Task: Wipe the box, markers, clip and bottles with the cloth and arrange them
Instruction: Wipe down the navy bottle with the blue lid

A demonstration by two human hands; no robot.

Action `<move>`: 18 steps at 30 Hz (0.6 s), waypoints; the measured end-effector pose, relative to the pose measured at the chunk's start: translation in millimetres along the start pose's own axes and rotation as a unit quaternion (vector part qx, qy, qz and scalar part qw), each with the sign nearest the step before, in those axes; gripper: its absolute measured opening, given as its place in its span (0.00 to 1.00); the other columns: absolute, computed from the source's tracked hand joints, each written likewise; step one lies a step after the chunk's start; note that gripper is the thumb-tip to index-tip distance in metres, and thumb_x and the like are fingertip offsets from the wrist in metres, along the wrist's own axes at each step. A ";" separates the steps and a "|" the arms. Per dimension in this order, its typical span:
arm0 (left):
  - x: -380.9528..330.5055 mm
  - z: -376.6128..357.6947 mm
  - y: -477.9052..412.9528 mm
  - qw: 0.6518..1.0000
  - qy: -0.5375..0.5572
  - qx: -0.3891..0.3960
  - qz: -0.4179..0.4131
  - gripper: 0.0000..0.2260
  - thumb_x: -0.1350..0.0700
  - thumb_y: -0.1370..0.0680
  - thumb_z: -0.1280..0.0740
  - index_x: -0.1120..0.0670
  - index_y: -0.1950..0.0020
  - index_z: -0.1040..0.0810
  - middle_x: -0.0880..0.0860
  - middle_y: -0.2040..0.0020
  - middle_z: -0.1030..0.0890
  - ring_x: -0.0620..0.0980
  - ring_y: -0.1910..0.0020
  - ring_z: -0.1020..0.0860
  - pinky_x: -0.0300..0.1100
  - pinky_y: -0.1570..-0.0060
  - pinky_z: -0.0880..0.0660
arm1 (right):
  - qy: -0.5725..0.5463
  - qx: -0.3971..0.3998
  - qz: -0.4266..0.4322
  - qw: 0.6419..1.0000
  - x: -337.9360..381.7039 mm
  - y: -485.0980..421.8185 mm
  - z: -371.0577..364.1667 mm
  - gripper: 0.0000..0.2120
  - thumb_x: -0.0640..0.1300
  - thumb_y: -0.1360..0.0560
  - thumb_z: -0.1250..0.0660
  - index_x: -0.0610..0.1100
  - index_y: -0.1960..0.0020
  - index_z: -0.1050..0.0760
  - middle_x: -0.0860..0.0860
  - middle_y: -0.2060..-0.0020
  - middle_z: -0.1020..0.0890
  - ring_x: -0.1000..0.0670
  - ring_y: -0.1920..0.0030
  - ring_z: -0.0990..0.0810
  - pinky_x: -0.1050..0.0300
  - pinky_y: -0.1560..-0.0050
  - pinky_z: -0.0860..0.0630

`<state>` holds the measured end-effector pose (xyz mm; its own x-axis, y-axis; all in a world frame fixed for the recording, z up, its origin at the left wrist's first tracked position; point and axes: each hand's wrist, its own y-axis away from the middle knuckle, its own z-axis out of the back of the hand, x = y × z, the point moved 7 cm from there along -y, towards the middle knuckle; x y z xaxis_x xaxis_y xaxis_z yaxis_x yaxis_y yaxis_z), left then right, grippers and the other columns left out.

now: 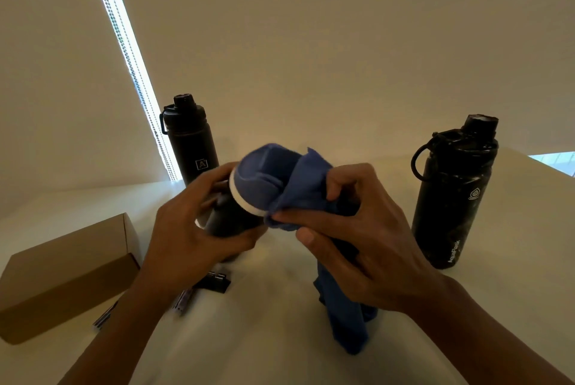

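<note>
My left hand grips a dark bottle with a blue lid, tilted above the table. My right hand holds a blue cloth against the lid, and the cloth's tail hangs down to the table. A black bottle stands behind at the left. Another black bottle stands at the right. The brown cardboard box lies at the left. A black clip and markers lie on the table under my left forearm, partly hidden.
The white table runs to a wall behind, with a bright window strip at the left. The table's right corner edge shows beyond the right bottle.
</note>
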<state>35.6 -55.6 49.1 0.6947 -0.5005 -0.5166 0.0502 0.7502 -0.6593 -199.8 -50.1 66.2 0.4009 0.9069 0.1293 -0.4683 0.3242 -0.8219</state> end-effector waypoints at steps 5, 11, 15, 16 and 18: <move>3.7 8.3 2.0 0.999 0.028 -0.023 0.023 0.41 0.41 0.36 0.15 0.43 0.27 0.28 0.35 0.38 0.19 0.35 0.37 0.21 0.30 0.43 0.23 | 0.003 -0.055 -0.026 0.998 -3.2 2.3 5.0 0.17 0.50 0.17 0.36 0.53 0.28 0.24 0.49 0.44 0.33 0.48 0.55 0.26 0.54 0.58 0.26; -2.5 7.3 0.8 0.999 0.022 -0.031 0.033 0.42 0.32 0.40 0.24 0.40 0.27 0.29 0.39 0.37 0.19 0.39 0.39 0.20 0.44 0.39 0.21 | -0.020 -0.145 -0.074 0.986 -6.8 5.5 6.9 0.17 0.53 0.17 0.37 0.39 0.45 0.20 0.48 0.47 0.30 0.52 0.60 0.26 0.60 0.61 0.28; -12.0 1.2 2.1 1.000 0.008 -0.021 -0.003 0.42 0.30 0.38 0.24 0.39 0.26 0.29 0.38 0.36 0.19 0.38 0.38 0.20 0.37 0.39 0.22 | -0.021 -0.171 -0.086 0.981 -6.3 3.0 12.1 0.18 0.54 0.18 0.36 0.38 0.44 0.24 0.48 0.47 0.30 0.54 0.58 0.26 0.63 0.58 0.28; -15.7 -2.5 2.4 1.000 0.007 -0.015 -0.018 0.41 0.30 0.37 0.24 0.38 0.26 0.30 0.36 0.36 0.21 0.34 0.38 0.21 0.30 0.39 0.24 | -0.011 -0.167 -0.072 0.983 -3.1 1.6 11.9 0.15 0.53 0.17 0.36 0.41 0.42 0.24 0.47 0.46 0.30 0.53 0.58 0.26 0.60 0.59 0.27; -20.4 -7.5 3.0 0.999 -0.001 -0.014 -0.032 0.39 0.32 0.35 0.24 0.38 0.27 0.30 0.34 0.36 0.23 0.27 0.38 0.24 0.22 0.39 0.30 | 0.006 -0.159 -0.045 0.986 2.6 -0.2 11.8 0.14 0.51 0.17 0.35 0.44 0.38 0.22 0.47 0.45 0.30 0.51 0.58 0.26 0.56 0.61 0.26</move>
<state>16.2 -46.4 53.6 0.6921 -0.5469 -0.4711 0.0755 0.7039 -0.7063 -208.0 -44.6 73.2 0.4393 0.8749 0.2039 -0.1609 0.2999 -0.9403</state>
